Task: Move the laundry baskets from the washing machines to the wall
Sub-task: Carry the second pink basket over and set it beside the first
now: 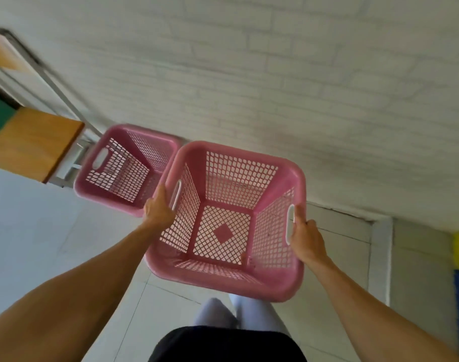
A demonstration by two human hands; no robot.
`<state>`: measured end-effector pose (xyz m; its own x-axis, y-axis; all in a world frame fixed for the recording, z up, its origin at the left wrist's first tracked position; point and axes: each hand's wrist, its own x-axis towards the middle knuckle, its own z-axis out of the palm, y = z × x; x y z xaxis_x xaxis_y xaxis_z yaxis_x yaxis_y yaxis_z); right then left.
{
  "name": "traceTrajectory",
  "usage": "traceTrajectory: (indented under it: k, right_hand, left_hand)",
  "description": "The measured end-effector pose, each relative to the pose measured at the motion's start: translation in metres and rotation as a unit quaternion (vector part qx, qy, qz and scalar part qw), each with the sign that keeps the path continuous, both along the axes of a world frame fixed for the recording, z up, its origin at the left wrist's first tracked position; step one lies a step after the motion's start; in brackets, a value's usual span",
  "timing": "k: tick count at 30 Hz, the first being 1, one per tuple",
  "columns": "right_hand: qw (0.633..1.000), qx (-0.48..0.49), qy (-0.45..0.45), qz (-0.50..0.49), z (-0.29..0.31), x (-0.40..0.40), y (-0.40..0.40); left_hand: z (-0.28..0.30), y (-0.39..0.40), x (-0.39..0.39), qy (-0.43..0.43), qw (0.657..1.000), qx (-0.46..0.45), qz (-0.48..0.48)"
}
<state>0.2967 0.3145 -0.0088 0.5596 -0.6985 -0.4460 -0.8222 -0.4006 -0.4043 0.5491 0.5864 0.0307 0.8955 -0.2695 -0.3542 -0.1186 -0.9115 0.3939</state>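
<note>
White brick wall (275, 74) stood just beyond both hands. Judged step: setting carried pink basket (231, 280) down at wall, beside second pink basket (105, 189) already parked past left hand. Best lowered level, far rim toward wall, side clear of neighbour, both grips released together. Carried basket was empty, square, lattice-sided, solid diamond in floor, white-edged handle slots. Left hand (158, 207) was closed over left handle; right hand (305, 239) curled round right handle.
</note>
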Motion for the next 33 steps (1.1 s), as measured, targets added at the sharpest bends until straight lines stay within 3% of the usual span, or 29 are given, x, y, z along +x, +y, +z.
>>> traceTrajectory:
  k: [11,16,24,27,30,33]
  right_hand:
    - [0.987,0.12,0.039,-0.096,-0.059,0.086,-0.013]
    - [0.992,0.092,0.089,-0.011,-0.117,0.111,-0.02]
    - [0.993,0.07,0.097,0.009,-0.2,0.14,-0.011]
    - [0.994,0.052,0.088,0.047,-0.215,0.149,-0.01]
    - [0.995,0.052,0.085,0.005,-0.22,0.155,-0.005]
    - [0.993,0.002,0.09,0.075,-0.226,0.154,0.0]
  left_hand:
    - [-0.068,-0.025,0.094,0.064,0.996,0.043,0.042]
    - [-0.13,-0.035,0.132,0.08,0.992,0.075,0.055]
    - [-0.211,-0.047,0.167,0.066,0.991,0.08,0.088]
    - [-0.226,-0.046,0.171,0.049,0.991,0.079,0.095]
    - [-0.239,-0.043,0.171,0.042,0.991,0.071,0.101]
    - [-0.246,-0.039,0.175,0.041,0.992,0.07,0.102]
